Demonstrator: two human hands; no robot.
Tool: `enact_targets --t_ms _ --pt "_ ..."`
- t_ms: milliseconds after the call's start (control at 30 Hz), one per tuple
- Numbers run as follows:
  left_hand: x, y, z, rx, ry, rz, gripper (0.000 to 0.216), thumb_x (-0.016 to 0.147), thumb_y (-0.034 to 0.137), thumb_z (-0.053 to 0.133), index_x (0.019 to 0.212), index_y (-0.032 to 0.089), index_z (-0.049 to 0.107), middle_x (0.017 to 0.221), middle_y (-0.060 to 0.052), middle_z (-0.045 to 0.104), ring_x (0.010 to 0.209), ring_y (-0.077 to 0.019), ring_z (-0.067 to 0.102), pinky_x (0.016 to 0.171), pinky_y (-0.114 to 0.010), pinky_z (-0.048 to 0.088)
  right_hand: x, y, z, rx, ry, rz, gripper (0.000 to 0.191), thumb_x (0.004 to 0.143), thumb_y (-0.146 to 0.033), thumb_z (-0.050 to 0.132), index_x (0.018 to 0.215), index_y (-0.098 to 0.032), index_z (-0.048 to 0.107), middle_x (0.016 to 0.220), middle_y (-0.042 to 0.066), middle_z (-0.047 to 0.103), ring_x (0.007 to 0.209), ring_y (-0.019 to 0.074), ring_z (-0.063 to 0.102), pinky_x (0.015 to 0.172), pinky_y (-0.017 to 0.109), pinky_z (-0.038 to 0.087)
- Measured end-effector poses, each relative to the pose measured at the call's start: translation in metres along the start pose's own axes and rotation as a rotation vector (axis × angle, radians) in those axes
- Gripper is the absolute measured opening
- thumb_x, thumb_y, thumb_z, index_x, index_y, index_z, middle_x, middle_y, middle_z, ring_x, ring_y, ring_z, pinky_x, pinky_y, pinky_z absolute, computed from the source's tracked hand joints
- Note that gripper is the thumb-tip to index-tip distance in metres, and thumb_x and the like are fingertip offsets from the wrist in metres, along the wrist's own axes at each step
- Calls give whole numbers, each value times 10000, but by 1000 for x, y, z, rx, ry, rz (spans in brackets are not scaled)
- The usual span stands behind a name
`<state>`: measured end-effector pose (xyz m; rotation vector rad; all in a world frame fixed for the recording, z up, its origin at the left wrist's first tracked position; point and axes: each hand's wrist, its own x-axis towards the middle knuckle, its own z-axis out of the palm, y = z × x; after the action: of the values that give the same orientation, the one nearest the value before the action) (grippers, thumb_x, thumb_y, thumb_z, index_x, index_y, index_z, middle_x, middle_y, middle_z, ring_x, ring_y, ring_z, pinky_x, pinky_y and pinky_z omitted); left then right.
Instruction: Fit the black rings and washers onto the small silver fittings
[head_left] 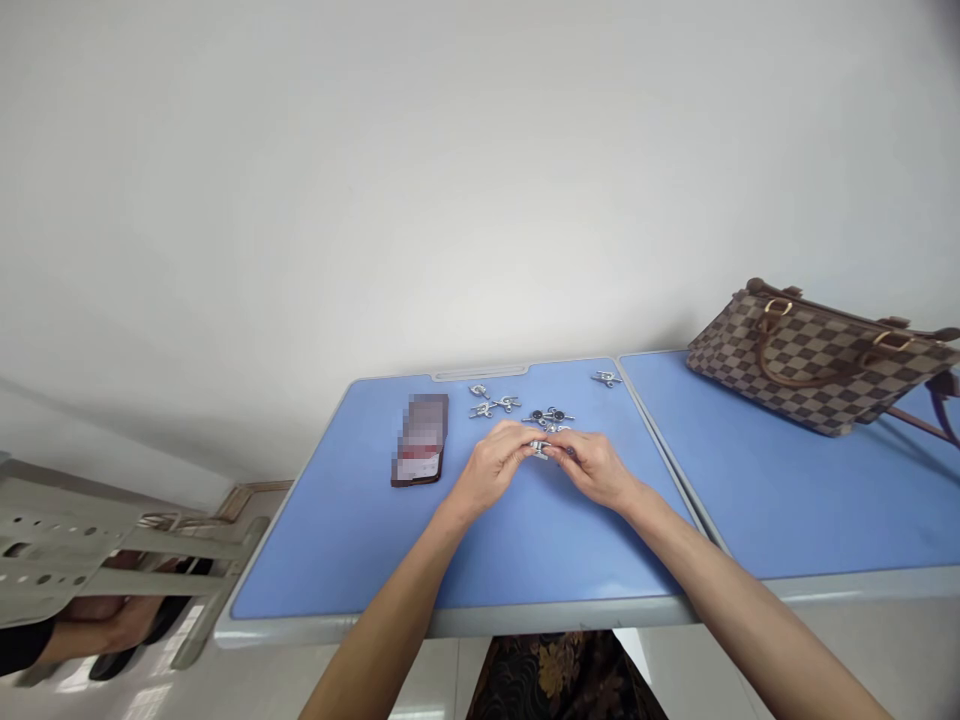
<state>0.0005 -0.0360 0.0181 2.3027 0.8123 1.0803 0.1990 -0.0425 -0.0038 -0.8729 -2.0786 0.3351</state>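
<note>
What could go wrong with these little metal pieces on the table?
The small silver metal clasp pinched between the left hand and right hand might slip and scatter the silver clasps with black parts just beyond. The lone silver clasp sits near the seam between the blue table panels and could perhaps drop through.

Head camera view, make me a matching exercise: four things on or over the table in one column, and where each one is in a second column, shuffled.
Things
1 checkered brown handbag
2 dark brown case with a pixelated face
3 small metal fitting
4 lone metal fitting

Places
A held between the left hand and right hand
B on the right blue table panel
C at the far edge of the left blue table panel, near the seam
D on the left blue table panel, left of the hands

Pairs: 1-B, 2-D, 3-A, 4-C
</note>
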Motion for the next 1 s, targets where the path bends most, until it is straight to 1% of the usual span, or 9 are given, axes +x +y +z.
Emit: enact_targets --t_ms 100,200,367,433,500,567,700,867,1000 --pt "0 0 0 -11 4 -8 259 943 204 443 1133 244 613 1052 -40 673 995 -177 574 880 -337 469 0 0 -2 5 -24 15 219 962 -296 418 970 -181 605 744 48 651 632 139 567 615 257 433" --pt "-1 -3 1 -38 -10 -86 243 936 243 459 1108 233 631 1005 -46 680 948 -181 598 848 -324 480 2 -3 -5 40 -61 66 253 964 -333 406 930 -184 608 747 42 642 632 135 559 615 250 417" --pt "-3 -12 4 -146 -114 -358 270 929 344 449 1105 213 605 748 6 650 650 -137 593 637 -252 492 7 -7 -4 47 -201 285 359 958 -379 378 715 -194 566 606 -4 552 547 129 479 542 241 352" --pt "-2 -15 4 -126 -162 -417 283 936 351 410 1042 200 625 703 15 618 605 -125 562 603 -240 475 8 -7 -2 43 -239 385 386 946 -394 385 650 -195 532 564 -15 511 524 126 447 518 238 328" --pt "-1 -15 5 -112 -190 -455 304 937 343 388 1007 186 639 720 4 613 631 -126 559 618 -240 472 9 -7 -2 53 -262 462 397 939 -395 389 618 -194 512 543 -22 484 514 124 430 507 237 316" --pt "-1 -13 4 -141 -223 -465 291 928 317 403 1046 184 633 783 -10 631 701 -134 574 673 -250 482 10 -8 -4 48 -280 508 390 933 -376 396 608 -194 508 533 -24 475 510 125 421 502 237 305" --pt "-1 -9 6 -123 -251 -404 310 823 230 569 1131 212 598 991 -30 614 782 -140 567 736 -266 479 11 -9 -6 -35 -310 516 364 922 -330 413 596 -194 499 542 -13 497 523 130 435 514 243 288" --pt "0 -7 6 -4 -223 -349 211 835 221 584 1035 219 652 898 -21 582 806 -154 533 760 -286 446 11 -7 -6 -82 -317 484 326 921 -317 426 649 -192 557 577 -3 539 548 129 463 540 247 281" --pt "2 -8 1 -35 -223 -327 200 849 273 593 1029 225 664 919 -25 584 847 -160 539 809 -295 442 12 -6 -9 30 -266 557 251 883 -405 504 784 -202 613 559 -36 502 537 122 450 523 235 287"
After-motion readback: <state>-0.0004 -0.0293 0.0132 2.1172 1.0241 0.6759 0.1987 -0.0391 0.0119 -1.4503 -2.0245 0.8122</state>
